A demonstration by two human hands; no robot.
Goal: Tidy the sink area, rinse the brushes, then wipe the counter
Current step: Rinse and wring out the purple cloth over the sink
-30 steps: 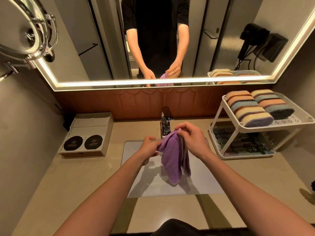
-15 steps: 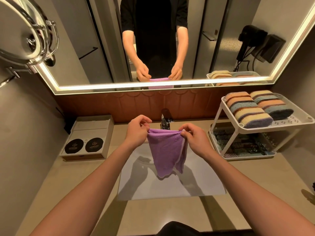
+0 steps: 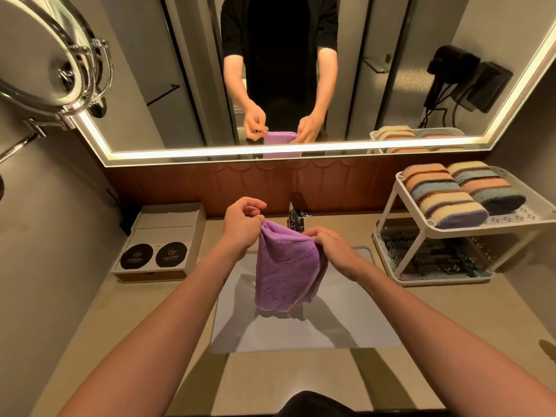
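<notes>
- Both hands hold one purple cloth (image 3: 285,266) by its top edge above the sink (image 3: 346,326): the left hand (image 3: 242,227) pinches the left corner between thumb and fingers, the right hand (image 3: 331,248) is closed on the right corner.
- From that edge the cloth hangs folded over the basin, its lower end clear of the basin floor.
- One dark faucet (image 3: 298,213) stands just behind the cloth, at the back edge of the sink.
- One beige box (image 3: 162,239) sits on the counter (image 3: 135,326) left of the sink; it bears two round black labels with a pale logo and small print too small to read.
- One white two-tier rack (image 3: 451,233) stands right of the sink; its upper tier carries sponges (image 3: 451,191) in two rows, striped in orange, cream, blue and purple, their number hard to count.
- Dark bristly items fill the lower tier (image 3: 430,260); I cannot tell how many.
- One wall mirror (image 3: 391,70) reflects the person's arms and the cloth; one round chrome mirror (image 3: 45,55) juts out at upper left.
- One black hair dryer (image 3: 448,73) shows in the reflection.
</notes>
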